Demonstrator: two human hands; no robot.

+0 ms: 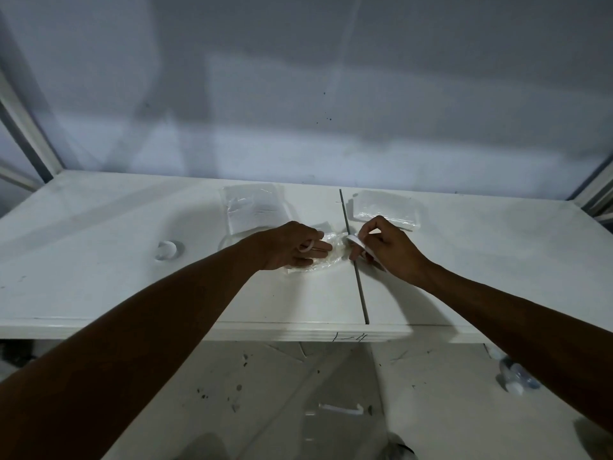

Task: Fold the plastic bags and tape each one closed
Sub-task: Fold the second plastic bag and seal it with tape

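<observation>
Plastic bag point(326, 258) left of table seam point(360, 287) pinned by flat left hand point(288, 248); right hand point(389, 252) pinches tape strip point(351, 240) to seal it.

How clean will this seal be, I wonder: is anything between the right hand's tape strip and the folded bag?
Nothing visible does. The right hand pinches the tape strip at the edge of the folded bag; the left hand presses the bag's left part.

I can't ID the pale loop point(306, 248) at my left hand point(292, 247) — bag point(328, 258) partly hidden under it, & tape strip point(352, 240) part-covered by right hand point(388, 252).
</observation>
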